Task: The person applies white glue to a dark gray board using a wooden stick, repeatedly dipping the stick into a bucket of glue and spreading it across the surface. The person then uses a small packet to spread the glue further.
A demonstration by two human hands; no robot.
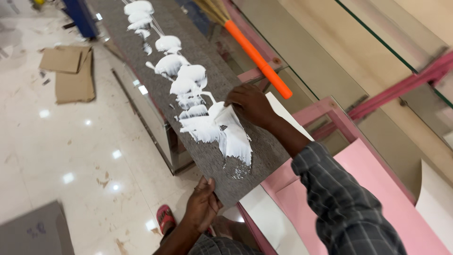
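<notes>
The right hand (pixel 250 104) presses down on a small white scraper card (pixel 225 114), fingers curled over its top edge, blade flat in the glue. That glue is thick, glossy white paste (pixel 188 85), lying in fat blobs up the length of a long grey speckled board (pixel 198 94), and smeared into a thin streaky fan just below the card. The left hand (pixel 202 205) grips the board's near edge, thumb on top, fingers wrapped underneath. The board lies slanting across a pink-framed tabletop (pixel 330 179) with flat pink and white panels. An orange broom handle (pixel 257 59), smooth and round, rests beside the board's far side. Below, polished cream floor (pixel 61 141) with torn brown cardboard (pixel 71 71) and a red sandal (pixel 165 217)
</notes>
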